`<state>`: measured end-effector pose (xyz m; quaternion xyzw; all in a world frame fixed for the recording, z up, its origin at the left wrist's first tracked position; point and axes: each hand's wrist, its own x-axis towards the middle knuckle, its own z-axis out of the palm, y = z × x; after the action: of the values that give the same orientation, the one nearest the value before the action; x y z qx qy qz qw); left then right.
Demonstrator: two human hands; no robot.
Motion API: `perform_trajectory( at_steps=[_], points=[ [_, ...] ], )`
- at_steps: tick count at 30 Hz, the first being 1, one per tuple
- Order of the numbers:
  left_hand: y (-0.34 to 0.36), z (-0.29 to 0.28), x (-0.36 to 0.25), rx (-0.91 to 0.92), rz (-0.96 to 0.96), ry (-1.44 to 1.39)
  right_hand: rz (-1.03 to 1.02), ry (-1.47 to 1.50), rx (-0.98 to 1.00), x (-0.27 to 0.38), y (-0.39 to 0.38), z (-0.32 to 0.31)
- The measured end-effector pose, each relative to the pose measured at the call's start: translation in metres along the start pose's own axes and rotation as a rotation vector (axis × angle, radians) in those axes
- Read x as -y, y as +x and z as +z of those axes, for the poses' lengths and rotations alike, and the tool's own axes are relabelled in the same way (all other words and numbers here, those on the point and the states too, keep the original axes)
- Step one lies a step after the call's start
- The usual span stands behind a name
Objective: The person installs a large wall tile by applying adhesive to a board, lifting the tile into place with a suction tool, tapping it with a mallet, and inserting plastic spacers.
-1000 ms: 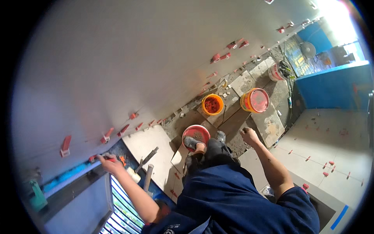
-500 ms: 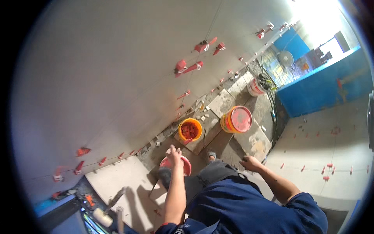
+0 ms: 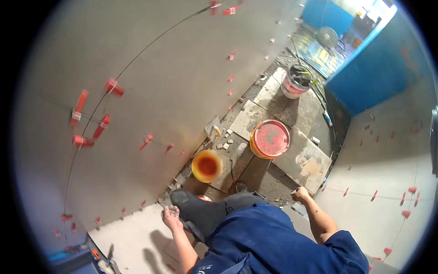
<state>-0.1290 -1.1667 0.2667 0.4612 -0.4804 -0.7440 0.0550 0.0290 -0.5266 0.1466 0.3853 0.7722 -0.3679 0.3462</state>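
My left hand hangs beside my raised left knee, its fingers loosely apart with nothing seen in them. On the other side, my right hand is curled closed at the edge of the tiled floor; whatever lies inside its fingers is hidden. In front of my left knee stands a yellow bucket, blurred, with red contents. Ahead of me is a yellow bucket with a dusty red lid. My leg covers most of a red-rimmed bucket.
A tiled wall with red levelling wedges rises on the left. Farther off stand a white bucket with dark things in it and a fan. A blue partition is at right. Tools lie at lower left.
My view has shifted toward the left wall. My left hand has moved left and down, away from above the red-rimmed bucket, which my leg now mostly covers. My right hand stays closed.
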Motion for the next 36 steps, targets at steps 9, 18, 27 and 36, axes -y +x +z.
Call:
perform_trajectory(
  at_steps=[9, 18, 27, 36],
  points=[
    [0.0, 0.136, 0.043, 0.338, -0.144, 0.436, 0.204, 0.326, -0.022, 0.002, -0.063, -0.004],
    [-0.004, 0.307, -0.002, 0.703, 0.78, 0.666, 0.387, 0.687, -0.129, 0.024, -0.082, -0.025],
    [-0.104, 0.563, -0.239, 0.309, 2.239, 0.815, 0.151, 0.143, -0.429, 0.08, 0.015, -0.139],
    [-0.073, 0.646, -0.287, -0.556, 2.646, 1.309, -0.073, 0.045, -0.479, 0.207, 0.231, -0.317]
  ],
)
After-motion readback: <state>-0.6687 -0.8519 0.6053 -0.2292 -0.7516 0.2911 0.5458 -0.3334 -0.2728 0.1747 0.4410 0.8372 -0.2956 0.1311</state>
